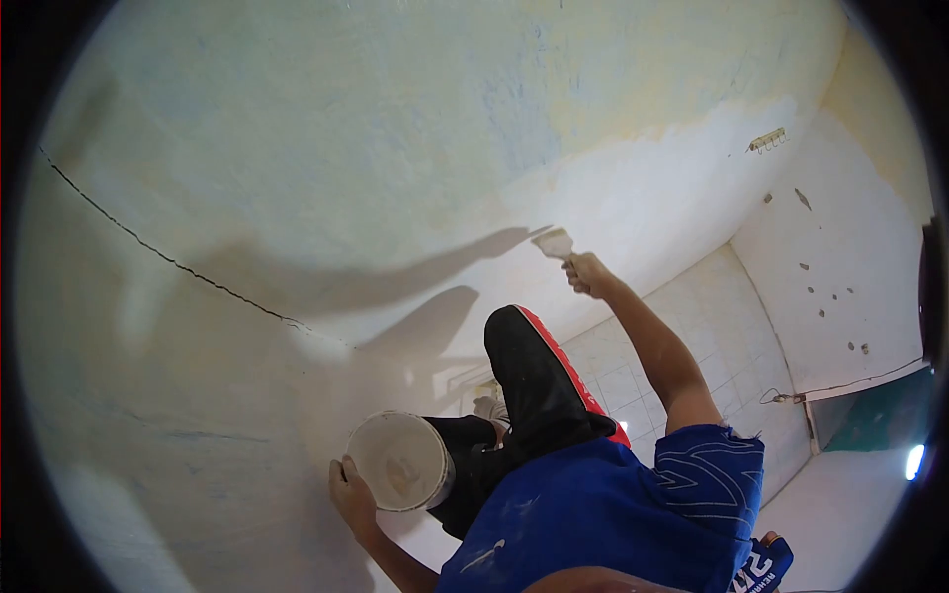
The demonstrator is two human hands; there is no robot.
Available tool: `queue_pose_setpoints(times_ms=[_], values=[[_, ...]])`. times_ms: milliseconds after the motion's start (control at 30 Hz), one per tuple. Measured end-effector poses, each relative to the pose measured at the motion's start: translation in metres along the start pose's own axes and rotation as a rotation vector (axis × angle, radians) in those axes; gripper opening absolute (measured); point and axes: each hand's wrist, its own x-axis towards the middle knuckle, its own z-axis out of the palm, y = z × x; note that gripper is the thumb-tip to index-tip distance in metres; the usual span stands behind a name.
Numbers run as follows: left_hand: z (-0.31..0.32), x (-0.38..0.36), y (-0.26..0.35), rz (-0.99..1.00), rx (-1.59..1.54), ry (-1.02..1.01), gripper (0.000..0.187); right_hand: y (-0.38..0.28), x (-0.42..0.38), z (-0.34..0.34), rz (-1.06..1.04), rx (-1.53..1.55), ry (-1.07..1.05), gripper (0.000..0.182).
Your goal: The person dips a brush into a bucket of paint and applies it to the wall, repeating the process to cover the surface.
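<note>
My right hand (588,275) is closed round the handle of a wide, flat paintbrush (554,243), its pale head close to the wall (395,168). White coating covers the wall around and to the right of the brush, while above it the surface is patchy pale green. At lower left, my left hand (353,497) grips the side of a round white bucket (442,472), with fingers at the rim. Some whitish material shows in the bottom of the bucket, which is tipped toward my view beside my leg.
A long dark crack (178,264) runs across the wall at left. My knee in black trousers (534,371) is bent close to the wall. A hook rack (767,140) hangs at upper right, near chipped spots. Floor tiles (692,316) and a loose wire (860,381) lie to the right.
</note>
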Motion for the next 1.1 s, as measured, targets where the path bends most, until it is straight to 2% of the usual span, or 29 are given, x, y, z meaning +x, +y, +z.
queue_pose_setpoints(times_ms=[67,133,200,300,433,533,600,667,700,733,767,800,900,967,1000,1067,1100], values=[[-0.001,-0.002,0.007,-0.007,0.013,0.001,0.04,-0.022,0.013,-0.006,-0.415,-0.068,-0.085,0.03],[-0.002,-0.003,0.008,-0.008,0.027,0.004,0.04,-0.097,-0.014,0.017,-0.239,-0.051,0.05,0.031],[-0.001,-0.003,0.006,-0.014,-0.002,-0.005,0.04,-0.149,-0.056,0.034,-0.281,-0.203,0.095,0.03],[0.001,-0.002,0.011,-0.008,-0.002,0.0,0.04,-0.2,-0.117,0.046,-0.477,-0.155,0.001,0.026],[0.002,0.001,0.016,-0.025,0.004,-0.04,0.041,-0.225,-0.152,0.064,-0.704,-0.091,-0.074,0.026],[0.002,-0.002,0.012,-0.016,0.029,-0.015,0.041,-0.176,-0.101,0.05,-0.748,-0.075,-0.105,0.032],[0.002,-0.006,0.005,-0.014,0.009,0.026,0.04,-0.106,-0.048,0.03,-0.662,-0.046,-0.105,0.032],[-0.002,-0.009,0.013,-0.03,-0.002,0.027,0.04,-0.026,-0.007,0.009,-0.479,-0.022,-0.027,0.028],[-0.003,-0.01,0.015,-0.035,-0.007,0.021,0.04,0.015,0.022,-0.007,-0.263,0.065,-0.013,0.027],[-0.003,-0.012,0.012,-0.047,-0.008,0.026,0.04,0.042,0.029,-0.009,-0.118,-0.107,0.114,0.029],[-0.003,-0.011,0.009,-0.045,0.017,0.02,0.039,0.058,0.022,-0.005,-0.118,-0.182,0.134,0.028],[-0.002,-0.008,0.009,-0.043,0.038,0.018,0.038,0.055,0.006,0.005,-0.057,-0.129,0.059,0.027],[-0.002,-0.01,0.02,-0.013,0.045,0.05,0.038,0.028,-0.042,0.053,-0.065,-0.231,-0.011,0.033],[-0.001,-0.008,0.024,-0.029,0.023,0.031,0.038,-0.004,-0.073,0.094,-0.213,-0.367,-0.152,0.034],[0.0,-0.006,0.026,-0.028,-0.006,0.016,0.037,-0.016,-0.089,0.114,-0.199,-0.38,-0.167,0.034],[0.003,-0.004,0.029,-0.026,0.045,0.031,0.037,-0.037,-0.121,0.151,-0.378,-0.437,-0.43,0.036],[0.006,-0.002,0.029,-0.013,0.038,0.033,0.037,-0.046,-0.134,0.165,-0.347,-0.452,-0.471,0.036]])
